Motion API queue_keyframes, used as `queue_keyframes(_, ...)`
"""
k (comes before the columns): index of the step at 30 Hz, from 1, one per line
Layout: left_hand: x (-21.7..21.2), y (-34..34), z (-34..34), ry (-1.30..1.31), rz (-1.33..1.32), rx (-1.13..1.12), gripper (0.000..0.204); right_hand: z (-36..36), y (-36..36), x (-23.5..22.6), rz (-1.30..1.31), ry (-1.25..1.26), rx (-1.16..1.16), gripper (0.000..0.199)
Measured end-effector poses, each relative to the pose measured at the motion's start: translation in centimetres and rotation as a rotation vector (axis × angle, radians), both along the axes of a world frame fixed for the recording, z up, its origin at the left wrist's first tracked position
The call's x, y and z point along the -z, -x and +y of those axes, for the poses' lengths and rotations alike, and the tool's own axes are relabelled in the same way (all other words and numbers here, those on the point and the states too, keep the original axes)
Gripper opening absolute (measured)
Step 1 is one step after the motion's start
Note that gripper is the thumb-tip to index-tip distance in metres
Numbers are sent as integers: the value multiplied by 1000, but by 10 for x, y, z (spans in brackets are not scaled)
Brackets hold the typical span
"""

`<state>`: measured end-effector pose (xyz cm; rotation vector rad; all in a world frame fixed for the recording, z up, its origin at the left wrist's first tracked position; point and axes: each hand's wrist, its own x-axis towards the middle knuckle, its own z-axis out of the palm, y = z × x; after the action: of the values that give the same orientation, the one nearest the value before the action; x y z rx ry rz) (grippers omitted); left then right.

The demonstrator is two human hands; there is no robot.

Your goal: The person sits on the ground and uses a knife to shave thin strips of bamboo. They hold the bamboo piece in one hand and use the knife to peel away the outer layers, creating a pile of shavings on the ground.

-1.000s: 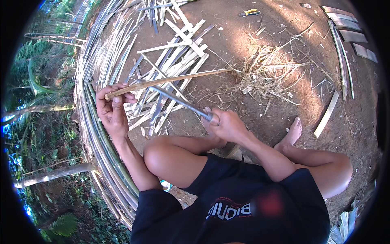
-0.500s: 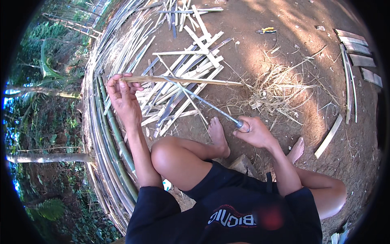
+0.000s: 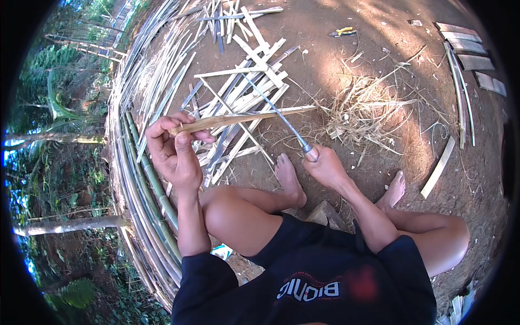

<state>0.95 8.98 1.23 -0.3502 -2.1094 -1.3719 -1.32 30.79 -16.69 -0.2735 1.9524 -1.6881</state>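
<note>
My left hand (image 3: pixel 179 149) pinches the near end of a split bamboo strip (image 3: pixel 244 117), which reaches out to the right, its far tip over the shavings. In my right hand (image 3: pixel 326 169) is the handle of a long-bladed knife (image 3: pixel 277 111). The narrow blade slants up and left from my fist and crosses the strip about midway; whether it touches the strip I cannot tell. Fingers of the right hand are wrapped round the handle, which is partly hidden.
Cut bamboo strips (image 3: pixel 238 97) lie heaped ahead. Right of them is a pile of curled shavings (image 3: pixel 357 111). Yellow-handled pliers (image 3: pixel 342 32) lie farther off. Long bamboo poles (image 3: pixel 154 181) run along the left edge, and flat slats (image 3: pixel 476 63) sit at the far right.
The left end of the strip has come lower and nearer to me. My right hand has shifted slightly left, and the knife blade now points more steeply away from me.
</note>
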Motion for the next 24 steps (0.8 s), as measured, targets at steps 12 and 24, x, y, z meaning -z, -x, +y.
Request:
queue_keyframes(12, 11, -4, -21, -37, 9, -24, 28, 1, -3, 33, 41, -37, -15, 13)
queue_keyframes(24, 18, 1, -38, -79, 32, -51, 27, -19, 5, 69, 203, -41, 70, 12)
